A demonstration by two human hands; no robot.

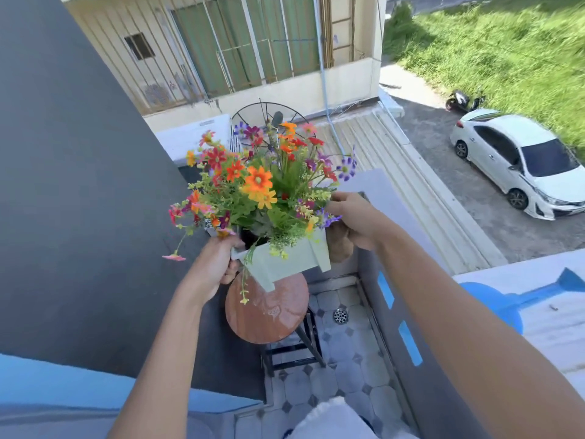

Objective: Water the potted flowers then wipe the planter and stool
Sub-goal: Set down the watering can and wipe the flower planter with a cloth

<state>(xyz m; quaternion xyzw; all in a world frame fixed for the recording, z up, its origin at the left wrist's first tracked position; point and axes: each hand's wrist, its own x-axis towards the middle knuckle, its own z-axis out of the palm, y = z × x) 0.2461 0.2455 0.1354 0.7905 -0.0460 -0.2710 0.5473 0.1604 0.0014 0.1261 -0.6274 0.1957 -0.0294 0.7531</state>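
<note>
Two hands (pixel 218 264), one planter (pixel 285 264), one stool (pixel 267 312), one car (pixel 519 166)

left hand (pixel 218 264): bare arm reaching forward, fingers curled closed on a corner of the pale green square planter (pixel 285 261) | right hand (pixel 354 220): bare arm extended, fingers wrapped on the far side, brown cloth (pixel 340 245) beneath palm
</note>
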